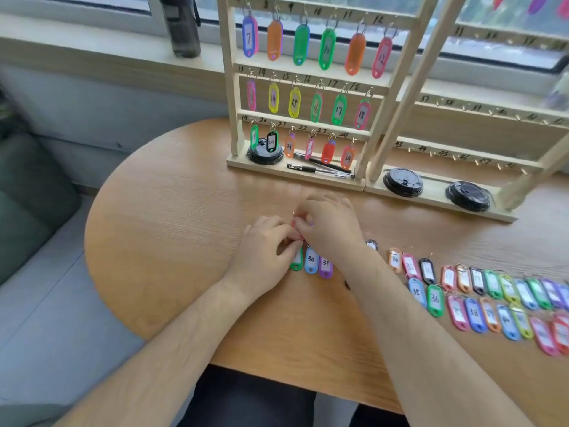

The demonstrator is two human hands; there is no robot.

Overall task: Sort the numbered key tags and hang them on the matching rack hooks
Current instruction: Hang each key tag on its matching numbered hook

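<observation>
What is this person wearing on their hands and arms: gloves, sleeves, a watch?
Nothing that shows. The left hand and right hand are bare, with no gloves or visible rings. Neither wrist carries a watch or band, and both forearms are uncovered, no sleeve in view.

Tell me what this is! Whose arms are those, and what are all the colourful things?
There is no machine here. The arms belong to a person wearing a camera on their head, so you look down just as they do. The left hand and right hand together pinch a red tag; its number is hidden. More numbered tags lie in rows on the wooden table. Others already hang on the left rack. The right rack has many bare hooks.
</observation>
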